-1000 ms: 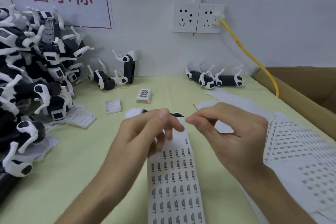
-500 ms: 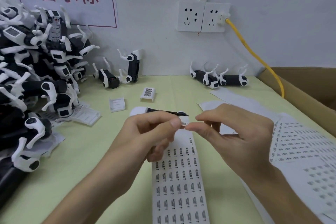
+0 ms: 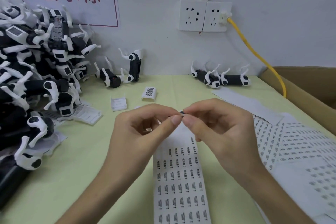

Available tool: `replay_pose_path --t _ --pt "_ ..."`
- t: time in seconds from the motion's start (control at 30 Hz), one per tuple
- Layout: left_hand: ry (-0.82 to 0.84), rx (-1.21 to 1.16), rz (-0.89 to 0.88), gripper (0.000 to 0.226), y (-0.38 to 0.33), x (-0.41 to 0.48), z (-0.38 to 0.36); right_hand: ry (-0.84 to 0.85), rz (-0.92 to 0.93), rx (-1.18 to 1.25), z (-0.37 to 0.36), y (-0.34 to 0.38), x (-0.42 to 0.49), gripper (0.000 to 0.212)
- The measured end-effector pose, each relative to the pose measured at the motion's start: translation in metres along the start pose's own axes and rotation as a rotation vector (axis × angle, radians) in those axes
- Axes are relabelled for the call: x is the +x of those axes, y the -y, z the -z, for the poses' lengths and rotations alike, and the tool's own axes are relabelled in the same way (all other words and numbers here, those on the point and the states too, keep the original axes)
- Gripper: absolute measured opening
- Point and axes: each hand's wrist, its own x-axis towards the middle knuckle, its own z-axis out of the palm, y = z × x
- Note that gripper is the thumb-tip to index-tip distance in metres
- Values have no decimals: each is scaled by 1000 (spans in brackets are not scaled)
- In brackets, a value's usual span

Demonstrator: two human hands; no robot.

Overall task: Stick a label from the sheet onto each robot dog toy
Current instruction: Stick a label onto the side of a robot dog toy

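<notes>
**A:** Head view — both hands meet at the middle of the frame. The left hand (image 3: 145,131) and right hand (image 3: 218,129) pinch fingertips together on something tiny; it's too small to tell if it's a label.

**B:** Grip on both is clenched in a pinch then. Where's the sheet?

**A:** The label sheet (image 3: 181,183) lies flat on the surface (image 3: 87,160) right under the hands, lower centre. Robot dog toys (image 3: 36,78) are heaped at the left — two more (image 3: 221,79) lie by the wall, upper right.
</notes>
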Motion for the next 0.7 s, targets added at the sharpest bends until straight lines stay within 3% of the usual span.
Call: replay_pose_path --t 0.23,0.33,0.4,0.57,0.7 --pt "-38 253 -43 10 1 2 3 -95 -1 -95 -5 1 -2 6" --pt "-34 532 -36 40 7 12 24 -188 -47 -106 0 -1 2 6" --pt "61 589 49 63 14 19 41 -219 -172 -119 6 -5 6 11" --pt "296 417 325 77 40 21 61 -138 -544 -304 7 -19 5 47" --pt "198 274 302 69 59 18 55 -105 -586 -267 1 -21 1 58"
